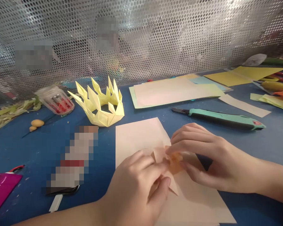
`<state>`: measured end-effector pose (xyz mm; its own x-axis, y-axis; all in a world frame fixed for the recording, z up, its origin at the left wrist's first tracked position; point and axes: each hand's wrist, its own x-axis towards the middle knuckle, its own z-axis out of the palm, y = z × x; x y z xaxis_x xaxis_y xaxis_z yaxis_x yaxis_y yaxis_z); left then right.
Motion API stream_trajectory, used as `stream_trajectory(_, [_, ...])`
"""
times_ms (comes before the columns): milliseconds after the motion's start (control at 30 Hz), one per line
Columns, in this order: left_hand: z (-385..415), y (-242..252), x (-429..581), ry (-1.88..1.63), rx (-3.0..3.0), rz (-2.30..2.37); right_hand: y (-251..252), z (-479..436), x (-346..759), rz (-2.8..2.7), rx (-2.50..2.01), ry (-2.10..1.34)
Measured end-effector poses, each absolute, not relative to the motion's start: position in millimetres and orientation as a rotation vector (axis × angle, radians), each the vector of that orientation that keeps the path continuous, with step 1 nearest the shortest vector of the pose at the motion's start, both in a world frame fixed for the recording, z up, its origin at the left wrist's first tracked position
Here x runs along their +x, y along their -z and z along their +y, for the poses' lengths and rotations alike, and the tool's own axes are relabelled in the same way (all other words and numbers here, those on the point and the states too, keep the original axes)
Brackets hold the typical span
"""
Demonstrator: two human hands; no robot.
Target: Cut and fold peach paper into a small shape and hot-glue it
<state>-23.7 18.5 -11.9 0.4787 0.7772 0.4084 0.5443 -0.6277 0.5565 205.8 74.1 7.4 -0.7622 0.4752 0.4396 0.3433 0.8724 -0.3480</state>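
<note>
Over a pale sheet of paper (138, 135), both of my hands work close together on small folded paper. My left hand (138, 185) pinches a pale folded paper piece (158, 153) whose pointed corners stick out past the fingers. An orange paper piece (175, 164) lies against it, between the thumb and fingers of my right hand (209, 157). Just where the two pieces meet is covered by fingertips. Behind the sheet stands a yellow folded-paper crown (106, 117) with pointed tips.
A green utility knife (226, 119) lies beyond my right hand, its blade end pointing left. Stacked paper sheets (174, 91) and a paper strip (245, 105) are behind it. To the left are a phone (70, 163), a plastic jar (58, 100) and a magenta packet (4, 191). Perforated metal mesh (141, 40) closes off the back.
</note>
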Motion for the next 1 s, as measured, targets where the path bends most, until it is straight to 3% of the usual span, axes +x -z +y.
stream_trajectory(300, [14,16,-28,-0.806,2.811,1.037,-6,70,208,-2.521,-0.662,-0.12])
stream_trajectory(700, [2,36,-35,-0.643,3.271,1.039,1,66,207,-2.463,-0.805,-0.536])
stream_trajectory(1000, [-1,32,-35,-0.723,3.283,1.102,13,65,209,-2.285,-1.022,-0.798])
